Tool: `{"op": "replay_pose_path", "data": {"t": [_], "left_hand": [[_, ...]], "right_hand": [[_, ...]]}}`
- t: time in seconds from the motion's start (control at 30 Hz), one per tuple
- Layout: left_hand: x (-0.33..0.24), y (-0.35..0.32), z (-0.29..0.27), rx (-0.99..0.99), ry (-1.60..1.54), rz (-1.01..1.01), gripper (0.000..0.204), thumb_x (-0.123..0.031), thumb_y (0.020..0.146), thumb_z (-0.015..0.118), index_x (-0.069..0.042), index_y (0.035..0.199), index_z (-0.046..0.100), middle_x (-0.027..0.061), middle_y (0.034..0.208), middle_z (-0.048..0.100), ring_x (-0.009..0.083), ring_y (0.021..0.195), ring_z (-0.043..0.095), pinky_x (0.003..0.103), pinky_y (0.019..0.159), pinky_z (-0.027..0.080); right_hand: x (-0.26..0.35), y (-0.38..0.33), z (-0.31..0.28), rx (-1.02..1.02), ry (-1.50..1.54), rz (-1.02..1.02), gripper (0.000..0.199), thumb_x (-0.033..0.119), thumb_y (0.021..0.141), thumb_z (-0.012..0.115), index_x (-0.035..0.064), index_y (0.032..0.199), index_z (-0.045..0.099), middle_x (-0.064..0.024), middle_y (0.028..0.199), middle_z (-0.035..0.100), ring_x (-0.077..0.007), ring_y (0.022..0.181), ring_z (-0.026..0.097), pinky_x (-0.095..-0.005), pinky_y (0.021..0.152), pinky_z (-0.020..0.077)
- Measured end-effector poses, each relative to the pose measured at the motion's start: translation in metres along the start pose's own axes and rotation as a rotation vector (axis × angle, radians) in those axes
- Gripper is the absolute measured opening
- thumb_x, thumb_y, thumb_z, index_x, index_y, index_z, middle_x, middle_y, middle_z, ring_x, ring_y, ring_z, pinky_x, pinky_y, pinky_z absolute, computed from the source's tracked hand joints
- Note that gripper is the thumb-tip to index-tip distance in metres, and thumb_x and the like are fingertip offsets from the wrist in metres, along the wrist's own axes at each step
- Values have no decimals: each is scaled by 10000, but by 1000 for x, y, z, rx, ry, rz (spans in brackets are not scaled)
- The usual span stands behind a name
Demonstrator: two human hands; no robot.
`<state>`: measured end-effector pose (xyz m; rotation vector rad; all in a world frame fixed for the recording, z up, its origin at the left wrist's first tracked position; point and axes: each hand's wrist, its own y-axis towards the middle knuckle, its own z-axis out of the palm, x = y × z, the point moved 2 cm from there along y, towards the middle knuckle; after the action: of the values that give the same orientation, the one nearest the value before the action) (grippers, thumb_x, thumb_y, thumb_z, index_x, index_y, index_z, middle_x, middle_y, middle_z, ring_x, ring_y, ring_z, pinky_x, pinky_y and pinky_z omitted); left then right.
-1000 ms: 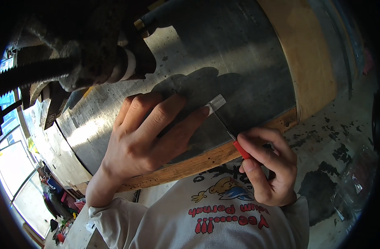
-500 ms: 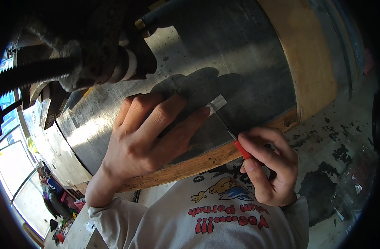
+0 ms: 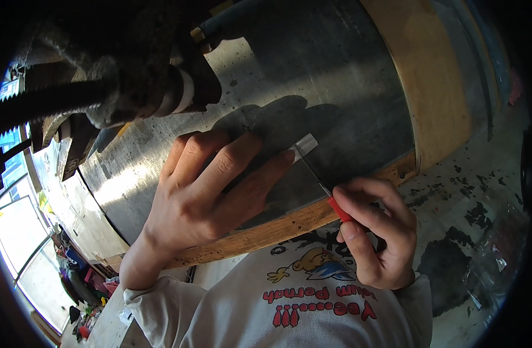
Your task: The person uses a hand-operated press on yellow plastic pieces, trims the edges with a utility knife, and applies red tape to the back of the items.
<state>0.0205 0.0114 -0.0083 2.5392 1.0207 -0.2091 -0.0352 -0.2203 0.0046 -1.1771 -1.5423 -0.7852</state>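
Note:
My left hand (image 3: 199,194) rests palm down over a grey metal sheet, with its fingers bent. At its outstretched finger's tip is a small shiny metal strip (image 3: 305,145); part of the strip is hidden under that finger. My right hand (image 3: 382,229) grips the red handle (image 3: 339,209) of a slim tool between thumb and fingers. Its thin metal shaft (image 3: 313,174) reaches up and left, and the far end lies at the strip. Whether this tool is a needle file or a scriber I cannot tell.
The metal sheet (image 3: 347,87) covers a wooden-edged bench (image 3: 260,235). A dark machine part with a threaded screw (image 3: 51,101) hangs over the upper left. Tan board (image 3: 437,87) borders the right side. Below lies a stained floor (image 3: 451,261); assorted clutter (image 3: 92,278) stands at the lower left.

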Motion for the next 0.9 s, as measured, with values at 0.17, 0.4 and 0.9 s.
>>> {"op": "replay_pose_path", "data": {"t": [0.17,0.4,0.9], "left_hand": [[0,0,-1,7,-4,1,516,-162,568,732,-141,1082,770,37,1006,612,196,866,596,348,711,494],[-1,-1,-2,32,2,-6,515,-161,590,739,-145,1104,763,32,1037,608,197,895,592,349,719,496],[-8,2,-4,75,39,-9,463,-130,601,767,-87,1063,771,99,1050,624,265,883,609,372,741,527]], "right_hand": [[0,0,2,-19,-21,-22,319,10,950,589,-59,1258,632,-210,1164,587,-179,903,680,-255,729,572],[3,2,2,-13,-35,2,328,-4,934,601,-49,1258,635,-206,1158,589,-173,887,682,-249,712,573],[3,-1,4,-36,-27,46,317,-4,925,620,-45,1237,652,-201,1156,603,-175,887,680,-261,725,564]]}}
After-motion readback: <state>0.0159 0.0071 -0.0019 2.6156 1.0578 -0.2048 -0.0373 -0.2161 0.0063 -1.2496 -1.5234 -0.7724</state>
